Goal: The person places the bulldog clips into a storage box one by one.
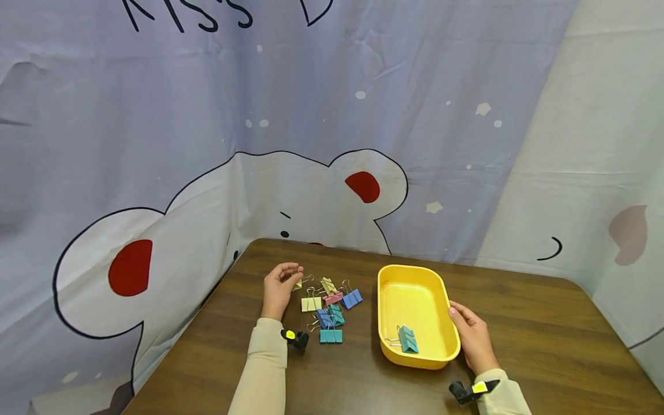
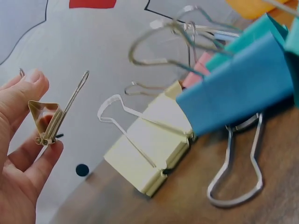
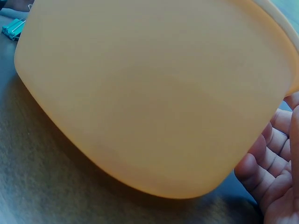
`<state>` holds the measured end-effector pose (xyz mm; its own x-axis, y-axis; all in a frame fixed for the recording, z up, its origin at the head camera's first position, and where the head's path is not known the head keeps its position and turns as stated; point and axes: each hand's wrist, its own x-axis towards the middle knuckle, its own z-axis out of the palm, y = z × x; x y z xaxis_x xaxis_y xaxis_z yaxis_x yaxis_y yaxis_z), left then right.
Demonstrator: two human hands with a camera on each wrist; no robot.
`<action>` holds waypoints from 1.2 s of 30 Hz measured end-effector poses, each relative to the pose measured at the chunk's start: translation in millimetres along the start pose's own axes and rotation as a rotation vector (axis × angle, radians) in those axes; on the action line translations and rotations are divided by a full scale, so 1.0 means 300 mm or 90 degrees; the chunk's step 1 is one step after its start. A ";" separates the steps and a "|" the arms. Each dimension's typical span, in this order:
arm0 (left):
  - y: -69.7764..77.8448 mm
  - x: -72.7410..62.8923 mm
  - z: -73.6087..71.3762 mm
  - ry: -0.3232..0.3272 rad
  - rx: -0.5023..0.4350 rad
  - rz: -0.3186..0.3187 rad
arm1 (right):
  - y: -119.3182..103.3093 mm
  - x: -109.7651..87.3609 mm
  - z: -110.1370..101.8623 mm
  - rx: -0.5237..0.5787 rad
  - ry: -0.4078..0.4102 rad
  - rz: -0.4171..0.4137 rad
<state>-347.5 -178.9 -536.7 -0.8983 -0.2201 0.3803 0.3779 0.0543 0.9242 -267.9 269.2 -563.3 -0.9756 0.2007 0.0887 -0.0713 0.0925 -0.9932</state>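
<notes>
My left hand pinches a pale yellow binder clip at the left of the pile. In the left wrist view this clip is seen end-on between thumb and fingertips, one wire handle sticking up. Beside it lie another pale yellow clip, a pink clip and blue and teal clips. My right hand grips the right side of a yellow tray; the right wrist view shows curled fingers against its outer wall. One teal clip lies inside the tray.
Everything stands on a brown wooden table. A printed curtain hangs behind the table's far edge and along its sides. The clips lie close together and partly overlap, left of the tray.
</notes>
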 end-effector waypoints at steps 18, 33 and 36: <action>0.080 -0.015 0.097 -0.037 -0.002 0.025 | -0.010 -0.008 0.006 -0.002 -0.001 -0.017; 0.143 -0.077 0.281 -0.079 -0.020 0.016 | -0.009 -0.011 0.004 -0.001 -0.002 -0.026; 0.149 -0.093 0.325 -0.091 -0.022 0.015 | -0.010 -0.010 0.005 -0.003 0.000 -0.026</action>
<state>-327.4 -75.2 -502.6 -0.9111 -0.0786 0.4045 0.4040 0.0238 0.9145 -264.9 266.8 -560.6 -0.9721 0.1960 0.1285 -0.1096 0.1046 -0.9885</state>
